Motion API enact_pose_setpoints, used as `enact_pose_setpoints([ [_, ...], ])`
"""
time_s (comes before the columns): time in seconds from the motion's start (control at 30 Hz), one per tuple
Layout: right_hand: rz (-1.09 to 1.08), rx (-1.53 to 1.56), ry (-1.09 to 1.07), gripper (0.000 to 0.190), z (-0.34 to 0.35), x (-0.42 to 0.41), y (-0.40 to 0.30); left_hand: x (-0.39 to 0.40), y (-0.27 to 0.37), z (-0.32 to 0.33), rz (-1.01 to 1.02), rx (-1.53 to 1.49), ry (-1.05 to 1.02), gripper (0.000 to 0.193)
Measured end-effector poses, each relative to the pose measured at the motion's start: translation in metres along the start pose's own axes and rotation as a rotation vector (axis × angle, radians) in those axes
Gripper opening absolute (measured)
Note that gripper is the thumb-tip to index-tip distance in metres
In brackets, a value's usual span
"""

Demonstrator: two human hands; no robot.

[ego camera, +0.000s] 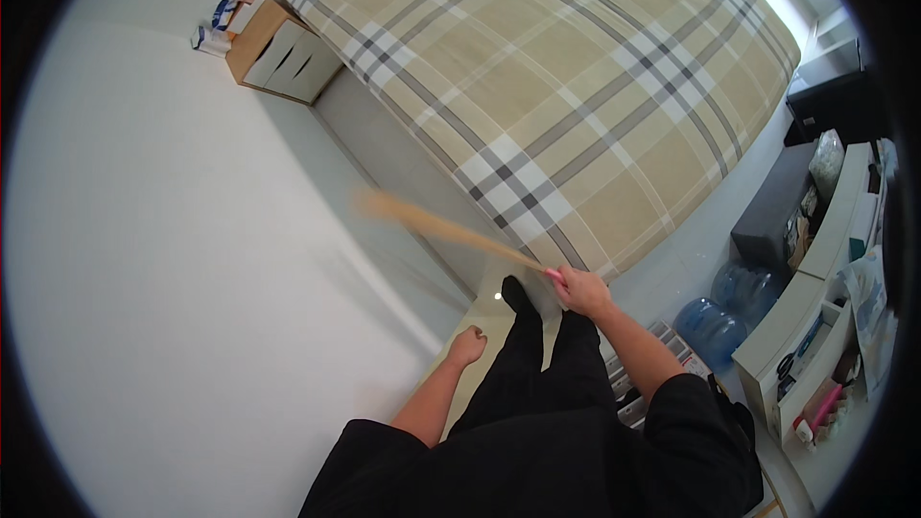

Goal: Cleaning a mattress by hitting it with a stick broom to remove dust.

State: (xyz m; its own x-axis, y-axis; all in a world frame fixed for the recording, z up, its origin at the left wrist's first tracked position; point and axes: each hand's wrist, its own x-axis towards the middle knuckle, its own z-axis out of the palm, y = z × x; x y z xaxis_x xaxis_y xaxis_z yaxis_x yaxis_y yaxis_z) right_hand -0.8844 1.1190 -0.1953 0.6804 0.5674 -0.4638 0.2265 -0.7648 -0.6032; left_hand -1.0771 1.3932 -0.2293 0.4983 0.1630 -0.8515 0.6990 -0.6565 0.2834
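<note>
My right hand [584, 293] grips the pink handle end of a long tan stick-like tool [460, 232]. The tool slants up and left over the side of the bed, in front of the wall. Its far end is wider and too blurred to tell what it is. Near my right hand is the corner of a bed [547, 79] with a beige, white and grey plaid cover. My left hand [468, 346] hangs lower, beside the white wall, with its fingers curled in and nothing visible in them.
A small wooden cabinet [277, 57] with white drawer fronts stands by the bed's far left corner, boxes on top. To the right are large blue water bottles [712, 331], a grey storage box [773, 208] and a white desk with a pulled-out drawer [809, 345] holding scissors.
</note>
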Motion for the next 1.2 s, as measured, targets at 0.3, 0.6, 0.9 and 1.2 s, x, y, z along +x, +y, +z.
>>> enact_pose_setpoints([
  [0.3,0.354,0.107,0.350,0.026,0.017,0.026,-0.031,0.006,-0.031,-0.050,0.072,0.043,0.064,0.043],
  [0.6,0.438,0.089,0.399,0.030,-0.006,-0.060,-0.042,0.010,-0.001,-0.053,0.169,0.066,0.045,0.045],
  [0.9,0.406,0.113,0.242,0.036,-0.027,-0.167,0.025,0.036,0.058,-0.068,0.257,0.230,0.020,0.043],
  [1.2,0.621,0.254,0.460,0.037,-0.088,-0.218,0.144,0.040,0.154,-0.040,0.247,0.327,0.089,0.043],
])
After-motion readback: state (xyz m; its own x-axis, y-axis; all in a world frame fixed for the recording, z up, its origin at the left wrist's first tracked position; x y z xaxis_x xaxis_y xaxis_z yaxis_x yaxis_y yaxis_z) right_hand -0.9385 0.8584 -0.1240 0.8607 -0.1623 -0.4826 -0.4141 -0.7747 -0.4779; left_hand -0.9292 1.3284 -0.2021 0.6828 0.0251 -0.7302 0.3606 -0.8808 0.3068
